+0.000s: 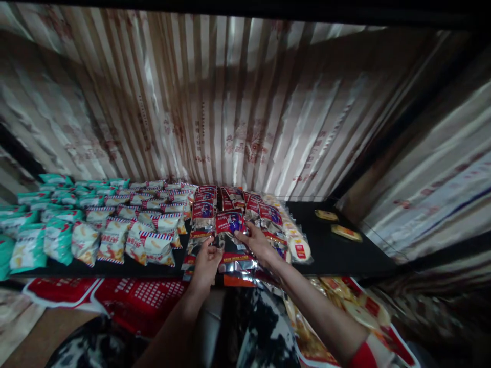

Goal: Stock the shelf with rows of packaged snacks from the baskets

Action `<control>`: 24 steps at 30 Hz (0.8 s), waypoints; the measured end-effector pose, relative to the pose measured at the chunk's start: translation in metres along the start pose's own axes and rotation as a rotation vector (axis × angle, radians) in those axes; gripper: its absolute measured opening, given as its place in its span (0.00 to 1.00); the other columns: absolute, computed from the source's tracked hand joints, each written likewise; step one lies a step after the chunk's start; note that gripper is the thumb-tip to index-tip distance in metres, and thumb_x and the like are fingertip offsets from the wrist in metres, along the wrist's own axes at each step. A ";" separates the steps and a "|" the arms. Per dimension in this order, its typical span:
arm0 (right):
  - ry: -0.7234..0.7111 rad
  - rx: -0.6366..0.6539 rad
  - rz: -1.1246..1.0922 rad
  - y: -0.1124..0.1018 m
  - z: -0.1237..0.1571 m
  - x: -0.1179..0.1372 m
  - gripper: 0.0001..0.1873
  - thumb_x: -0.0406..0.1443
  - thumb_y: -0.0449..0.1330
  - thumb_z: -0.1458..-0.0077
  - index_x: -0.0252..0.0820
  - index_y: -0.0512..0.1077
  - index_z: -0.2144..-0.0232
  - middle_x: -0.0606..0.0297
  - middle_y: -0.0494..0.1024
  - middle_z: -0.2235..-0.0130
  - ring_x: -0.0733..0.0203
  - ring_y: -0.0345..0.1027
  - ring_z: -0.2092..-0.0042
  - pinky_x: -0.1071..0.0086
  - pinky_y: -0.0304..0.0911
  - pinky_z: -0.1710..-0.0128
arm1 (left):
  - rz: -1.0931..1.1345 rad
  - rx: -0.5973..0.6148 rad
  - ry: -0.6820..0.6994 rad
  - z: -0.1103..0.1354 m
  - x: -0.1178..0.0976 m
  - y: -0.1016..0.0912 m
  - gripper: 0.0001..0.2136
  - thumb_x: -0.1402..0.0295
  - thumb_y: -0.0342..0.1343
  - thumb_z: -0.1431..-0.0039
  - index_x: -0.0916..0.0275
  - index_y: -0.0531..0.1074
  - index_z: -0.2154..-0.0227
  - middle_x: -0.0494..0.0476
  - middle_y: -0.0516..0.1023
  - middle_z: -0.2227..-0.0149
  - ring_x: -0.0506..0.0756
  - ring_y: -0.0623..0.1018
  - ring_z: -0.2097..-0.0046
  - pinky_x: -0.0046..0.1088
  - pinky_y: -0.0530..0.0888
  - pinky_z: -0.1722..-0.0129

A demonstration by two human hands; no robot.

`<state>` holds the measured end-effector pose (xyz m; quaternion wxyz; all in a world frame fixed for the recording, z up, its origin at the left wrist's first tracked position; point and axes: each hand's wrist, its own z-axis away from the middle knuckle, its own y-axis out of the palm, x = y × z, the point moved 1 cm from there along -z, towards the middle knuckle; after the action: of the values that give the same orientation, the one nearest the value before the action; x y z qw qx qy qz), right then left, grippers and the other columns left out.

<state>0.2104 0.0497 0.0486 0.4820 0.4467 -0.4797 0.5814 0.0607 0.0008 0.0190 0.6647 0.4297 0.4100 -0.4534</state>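
Snack packet point(230, 223), red and silver, is over the black shelf's point(326, 250) front, right hand point(259, 244) pinching its right edge, left hand point(208, 257) curled at its left edge, grip unclear

Red packet point(230, 223), 6 o'clock: glossy, foil-like plastic, creased, strong highlights. Teal bags point(58, 240), 9 o'clock, look like crinkled plastic film with a soft sheen; shelf point(326, 250), 4 o'clock, matt black, smooth. Pleated sheeting point(238, 102), 12 o'clock: satiny, cloth or plastic undetermined; red basket point(115, 301), 8 o'clock, smooth plastic.
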 end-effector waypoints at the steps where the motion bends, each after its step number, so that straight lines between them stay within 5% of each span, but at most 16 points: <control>1: -0.006 -0.003 0.010 0.006 -0.002 0.001 0.19 0.45 0.62 0.58 0.43 0.67 0.63 0.65 0.77 0.68 0.59 0.71 0.69 0.67 0.68 0.69 | -0.004 -0.018 0.004 0.003 0.004 -0.009 0.25 0.66 0.59 0.55 0.62 0.64 0.52 0.53 0.73 0.66 0.48 0.75 0.70 0.21 0.70 0.73; 5: -0.025 -0.089 0.018 0.014 -0.016 0.008 0.20 0.44 0.61 0.57 0.42 0.66 0.61 0.65 0.77 0.68 0.59 0.71 0.69 0.66 0.68 0.68 | -0.075 -0.070 0.057 0.019 0.015 -0.052 0.24 0.61 0.55 0.52 0.65 0.64 0.51 0.61 0.73 0.57 0.51 0.76 0.65 0.27 0.73 0.68; 12: -0.039 -0.133 0.037 0.027 -0.031 0.003 0.20 0.43 0.60 0.54 0.42 0.66 0.59 0.64 0.77 0.65 0.60 0.71 0.67 0.67 0.67 0.66 | -0.394 -0.251 0.160 0.040 0.036 -0.116 0.13 0.66 0.50 0.53 0.62 0.72 0.65 0.59 0.77 0.60 0.57 0.76 0.57 0.35 0.71 0.54; 18: -0.061 -0.083 0.120 0.066 -0.016 -0.016 0.20 0.42 0.59 0.52 0.39 0.66 0.57 0.63 0.77 0.63 0.60 0.71 0.63 0.66 0.66 0.60 | -0.569 -0.264 0.447 0.035 0.039 -0.111 0.14 0.65 0.45 0.46 0.64 0.72 0.62 0.62 0.75 0.60 0.56 0.75 0.57 0.38 0.72 0.54; 24: -0.125 -0.133 0.373 0.096 -0.007 -0.024 0.26 0.38 0.60 0.52 0.42 0.62 0.49 0.62 0.76 0.58 0.58 0.70 0.58 0.63 0.64 0.55 | -0.896 -0.189 0.710 0.026 0.028 -0.089 0.19 0.65 0.45 0.41 0.65 0.65 0.49 0.65 0.68 0.47 0.60 0.66 0.44 0.43 0.66 0.46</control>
<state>0.1182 0.0461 0.0121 0.3636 0.3525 -0.6204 0.5989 -0.0129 -0.0505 -0.0173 0.2651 0.2788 0.7883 -0.4802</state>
